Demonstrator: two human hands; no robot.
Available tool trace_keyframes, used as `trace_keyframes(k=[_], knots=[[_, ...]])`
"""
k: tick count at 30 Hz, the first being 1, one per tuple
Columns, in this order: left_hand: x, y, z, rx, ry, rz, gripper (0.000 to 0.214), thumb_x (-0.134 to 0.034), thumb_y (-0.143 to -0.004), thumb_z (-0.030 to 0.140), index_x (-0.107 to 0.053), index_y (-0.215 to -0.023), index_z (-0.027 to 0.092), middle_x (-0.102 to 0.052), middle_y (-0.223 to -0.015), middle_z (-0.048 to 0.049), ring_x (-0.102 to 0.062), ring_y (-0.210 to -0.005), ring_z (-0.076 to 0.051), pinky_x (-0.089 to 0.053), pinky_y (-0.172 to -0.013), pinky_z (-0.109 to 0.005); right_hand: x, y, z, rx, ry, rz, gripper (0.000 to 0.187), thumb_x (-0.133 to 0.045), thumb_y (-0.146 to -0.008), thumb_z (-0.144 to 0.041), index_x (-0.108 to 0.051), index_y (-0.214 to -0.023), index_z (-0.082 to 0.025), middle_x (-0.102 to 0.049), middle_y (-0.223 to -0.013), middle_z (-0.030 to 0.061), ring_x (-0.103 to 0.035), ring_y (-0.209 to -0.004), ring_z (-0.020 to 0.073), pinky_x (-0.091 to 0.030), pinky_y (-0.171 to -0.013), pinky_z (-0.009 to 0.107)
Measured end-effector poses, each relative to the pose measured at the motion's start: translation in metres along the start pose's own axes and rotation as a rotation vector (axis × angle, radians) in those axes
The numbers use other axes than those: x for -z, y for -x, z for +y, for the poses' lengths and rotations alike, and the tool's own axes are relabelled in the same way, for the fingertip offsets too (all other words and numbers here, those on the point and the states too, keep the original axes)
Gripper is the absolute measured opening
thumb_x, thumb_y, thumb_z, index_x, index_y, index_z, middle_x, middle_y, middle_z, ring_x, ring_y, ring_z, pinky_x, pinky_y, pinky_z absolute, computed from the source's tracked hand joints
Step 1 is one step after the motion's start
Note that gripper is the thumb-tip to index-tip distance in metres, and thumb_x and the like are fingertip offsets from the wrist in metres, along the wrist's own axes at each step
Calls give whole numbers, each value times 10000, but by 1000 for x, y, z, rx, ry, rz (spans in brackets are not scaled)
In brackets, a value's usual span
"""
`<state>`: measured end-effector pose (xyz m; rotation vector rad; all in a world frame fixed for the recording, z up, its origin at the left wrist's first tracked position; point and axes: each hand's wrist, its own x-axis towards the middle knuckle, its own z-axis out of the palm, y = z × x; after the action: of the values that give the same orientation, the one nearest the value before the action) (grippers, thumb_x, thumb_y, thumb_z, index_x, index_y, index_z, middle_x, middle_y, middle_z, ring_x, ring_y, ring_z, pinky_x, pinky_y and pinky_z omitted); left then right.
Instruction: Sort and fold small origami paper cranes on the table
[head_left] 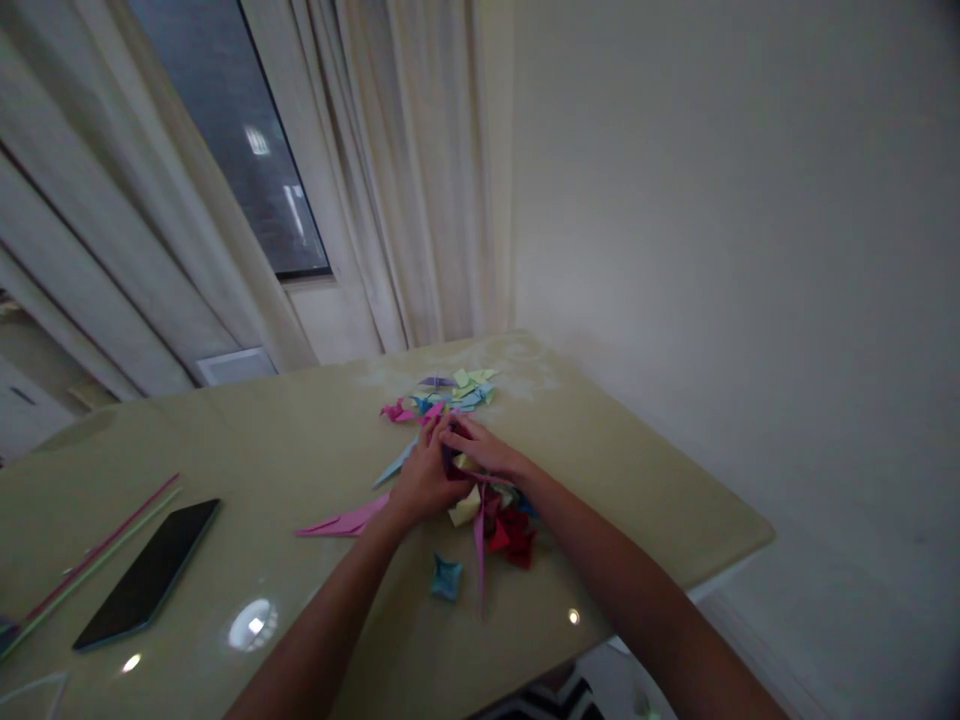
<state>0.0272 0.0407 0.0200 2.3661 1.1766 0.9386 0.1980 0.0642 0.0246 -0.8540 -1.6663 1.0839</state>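
My left hand [429,478] and my right hand [484,446] meet over the folded paper pieces, fingers curled together around something small. A dark purplish bit shows between them, but the fingers hide most of it. Below my wrists lie red folded paper [517,538], cream paper [466,508] and a thin pink paper spike [480,565]. Left of my left hand are a long pointed pink paper [346,521] and a light blue one [393,466]. A small blue folded paper piece [445,578] sits alone nearer to me. Beyond my fingertips is a pile of green [474,379], blue, magenta and purple folded paper.
A dark flat device [150,575] lies on the left of the glossy table [247,450], beside a pink stick [120,530] and a green stick [105,560]. A wall [720,250] runs along the right; curtains [442,180] hang behind.
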Motion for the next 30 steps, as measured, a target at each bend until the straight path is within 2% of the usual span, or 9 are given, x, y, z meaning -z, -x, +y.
trace_keyframes(k=[4, 6, 9, 13, 18, 21, 25, 27, 30], knots=[[16, -33, 16, -45, 91, 45, 912, -753, -756, 194, -398, -1597, 209, -562, -1522, -164, -559, -1405, -324, -463, -1180, -518, 7, -2, -16, 0, -157, 185, 680, -892, -751, -557, -647, -1299, -236, -733, -1189, 47, -693, -1101, 257, -548, -1029, 409], [32, -41, 22, -81, 83, 68, 705, -659, -851, 210, -485, -1534, 211, -637, -1446, -138, -622, -1327, -292, -494, -1142, -494, 15, -1, -25, 45, -159, 221, 680, -864, -790, -558, -626, -1348, -251, -728, -1215, 51, -693, -1107, 254, -553, -1018, 405], [58, -35, 19, -36, -3, 79, 424, -609, -932, 341, -655, -1331, 206, -729, -1278, -111, -688, -1189, -288, -536, -1068, -478, 27, 3, -33, 91, 37, 223, 558, -756, -900, -582, -659, -1338, -250, -723, -1244, 64, -686, -1120, 255, -539, -1030, 417], [83, 10, -9, 90, -60, -10, 538, -644, -909, 558, -657, -1332, 225, -730, -1309, -106, -693, -1191, -304, -553, -1043, -468, 41, 9, -40, 126, 391, 152, 539, -657, -979, -596, -662, -1382, -239, -697, -1337, 96, -654, -1223, 279, -484, -1096, 447], [97, 93, -42, 275, -308, 4, 783, -651, -847, 700, -560, -1492, 265, -562, -1568, -124, -551, -1399, -398, -461, -1135, -612, 51, 18, -67, 128, 704, 32, 487, -684, -966, -594, -739, -1283, -229, -689, -1294, 121, -670, -1177, 279, -506, -1057, 434], [96, 138, -37, 280, -347, 37, 879, -648, -850, 707, -437, -1591, 284, -475, -1640, -134, -533, -1423, -400, -464, -1132, -621, 51, 46, -86, 56, 753, -43, 650, -772, -876, -638, -679, -1398, -260, -630, -1408, 133, -625, -1277, 308, -481, -1115, 457], [72, 174, 2, 54, -401, -18, 1013, -687, -829, 729, -272, -1669, 343, -401, -1694, -120, -441, -1505, -385, -449, -1157, -585, 35, 105, -88, -49, 766, -230, 1121, -897, -662, -710, -466, -1603, -280, -326, -1702, 170, -367, -1540, 409, -377, -1228, 522], [52, 172, 22, -88, -444, -76, 1136, -706, -753, 817, -245, -1681, 351, -330, -1733, -108, -338, -1561, -406, -367, -1216, -603, 24, 127, -80, -35, 826, -305, 1189, -920, -623, -701, -429, -1627, -296, -225, -1748, 164, -259, -1591, 425, -311, -1266, 538], [23, 144, 34, -242, -491, -99, 1154, -661, -736, 875, -268, -1679, 338, -322, -1737, -107, -282, -1577, -428, -262, -1252, -631, 15, 134, -66, -4, 951, -306, 1140, -906, -672, -671, -407, -1638, -327, -175, -1770, 143, -199, -1613, 420, -233, -1292, 559]])
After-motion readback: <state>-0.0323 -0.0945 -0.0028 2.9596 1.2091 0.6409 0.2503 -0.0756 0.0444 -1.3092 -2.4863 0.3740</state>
